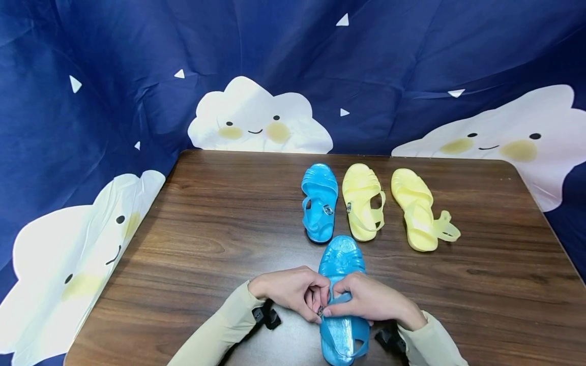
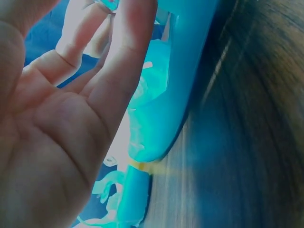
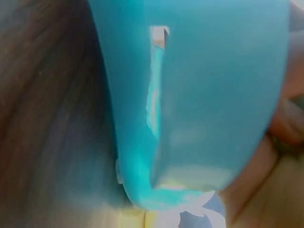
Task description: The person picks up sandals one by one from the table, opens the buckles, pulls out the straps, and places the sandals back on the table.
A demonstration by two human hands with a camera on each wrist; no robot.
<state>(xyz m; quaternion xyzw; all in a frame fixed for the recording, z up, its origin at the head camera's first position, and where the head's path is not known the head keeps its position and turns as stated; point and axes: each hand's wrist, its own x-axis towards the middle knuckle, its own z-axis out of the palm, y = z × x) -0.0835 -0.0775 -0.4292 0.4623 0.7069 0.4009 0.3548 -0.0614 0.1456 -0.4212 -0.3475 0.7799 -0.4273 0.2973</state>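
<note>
A glossy blue sandal (image 1: pixel 342 259) lies sole down near the front of the table, its toe pointing away from me. At its left side a small metal buckle (image 1: pixel 320 310) shows between my fingertips. My left hand (image 1: pixel 295 291) pinches at the buckle with curled fingers. From the other side, my right hand (image 1: pixel 368 299) pinches the blue strap (image 1: pixel 341 299) between thumb and forefinger. Fingers hide part of the buckle, so how the strap sits in it cannot be seen. The right wrist view shows the sandal's blue side (image 3: pixel 213 95) close up, beside the right fingers.
Behind stand another blue sandal (image 1: pixel 319 178) with its strap across, a yellow sandal (image 1: pixel 359 178) with its strap across, and a second yellow sandal (image 1: pixel 412 187) whose strap sticks out to the right. They share the brown wooden table (image 1: pixel 220 218). A blue curtain (image 1: pixel 284 40) hangs behind.
</note>
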